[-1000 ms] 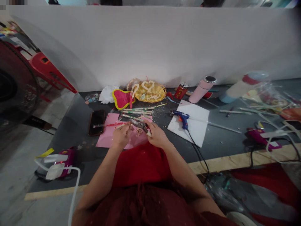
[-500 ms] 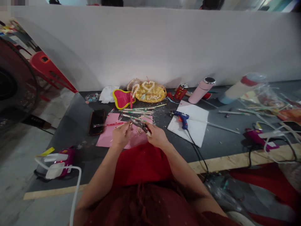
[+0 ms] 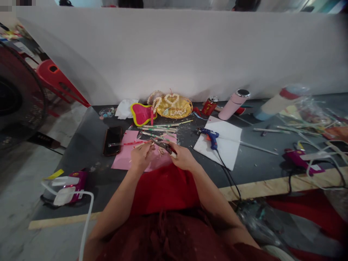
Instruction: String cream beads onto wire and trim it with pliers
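My right hand (image 3: 182, 156) is closed around the handles of a pair of pliers (image 3: 162, 144), whose jaws point left toward my other hand. My left hand (image 3: 141, 156) is pinched on a thin pale stick (image 3: 153, 142), its tip near the plier jaws; most of the stick is hidden by the fingers. Beneath both hands lies pink paper (image 3: 122, 159) with small pale cut pieces (image 3: 161, 151) on it. Just beyond are several thin sticks with green and white wrapping (image 3: 157, 129).
A phone (image 3: 112, 140) lies left of the paper. Behind stand a yellow wicker basket (image 3: 176, 113), a red can (image 3: 210, 106) and a pink bottle (image 3: 233, 105). To the right, a blue glue gun (image 3: 212, 137) rests on a white board (image 3: 228, 154). A power strip (image 3: 78, 185) sits front left.
Both hands stay almost in place, with the pliers still in the right hand. The view has shifted very slightly.
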A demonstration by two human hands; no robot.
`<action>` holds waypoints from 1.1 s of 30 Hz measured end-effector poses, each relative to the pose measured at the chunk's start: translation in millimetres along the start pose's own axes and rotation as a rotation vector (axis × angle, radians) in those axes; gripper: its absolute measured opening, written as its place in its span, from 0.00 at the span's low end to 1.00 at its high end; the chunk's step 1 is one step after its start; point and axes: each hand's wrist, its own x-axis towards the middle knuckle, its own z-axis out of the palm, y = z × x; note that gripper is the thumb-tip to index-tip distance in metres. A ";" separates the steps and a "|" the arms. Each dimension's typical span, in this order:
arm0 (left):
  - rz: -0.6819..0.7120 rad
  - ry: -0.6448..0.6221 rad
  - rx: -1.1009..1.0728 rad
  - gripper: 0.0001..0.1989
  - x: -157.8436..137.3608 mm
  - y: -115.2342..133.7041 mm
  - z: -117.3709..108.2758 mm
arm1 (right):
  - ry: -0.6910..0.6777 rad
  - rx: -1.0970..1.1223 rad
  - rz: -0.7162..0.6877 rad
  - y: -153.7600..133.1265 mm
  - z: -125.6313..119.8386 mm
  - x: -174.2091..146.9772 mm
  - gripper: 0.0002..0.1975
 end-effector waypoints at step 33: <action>-0.006 0.041 -0.028 0.15 1.9 2.4 -0.4 | 0.115 -0.076 0.065 1.7 10.6 5.8 0.36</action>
